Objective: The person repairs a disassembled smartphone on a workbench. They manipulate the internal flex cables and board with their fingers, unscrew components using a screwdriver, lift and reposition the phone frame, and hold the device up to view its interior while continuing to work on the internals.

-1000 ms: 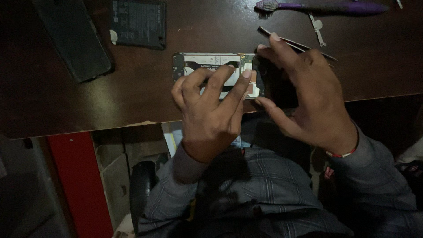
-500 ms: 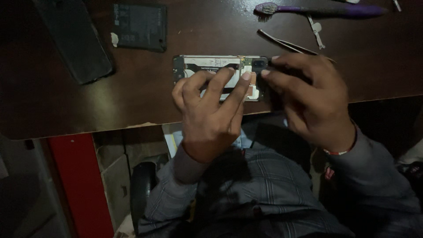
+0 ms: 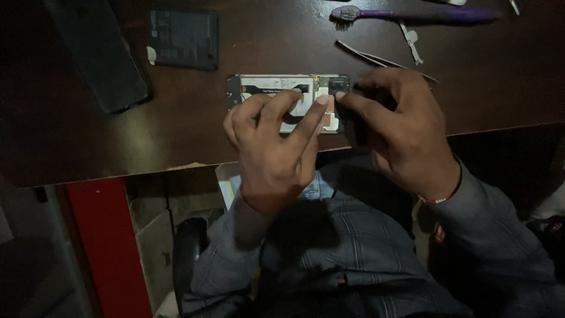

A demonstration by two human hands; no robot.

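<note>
An opened phone point(image 3: 265, 88) with its back off lies flat on the dark table point(image 3: 88, 141), its white and metal insides showing. My left hand point(image 3: 273, 147) presses down on its middle with the fingers spread, holding it still. My right hand point(image 3: 400, 129) is curled over the phone's right end and grips it. Its thumb and forefinger tips meet at the upper right corner of the phone, beside my left forefinger. The right end of the phone is hidden under that hand, and I cannot tell whether the fingers pinch a small part.
Thin metal tweezers point(image 3: 376, 59) lie just behind my right hand. A purple toothbrush point(image 3: 424, 15) and a small metal part point(image 3: 410, 38) lie further back. A dark battery point(image 3: 182, 38) and a long black cover point(image 3: 100, 53) lie at the back left. The table's front edge runs just before my hands.
My right hand has gone from open fingers beside the phone's right end to curled over it, fingertips shifted left onto the phone. My left hand has stayed put.
</note>
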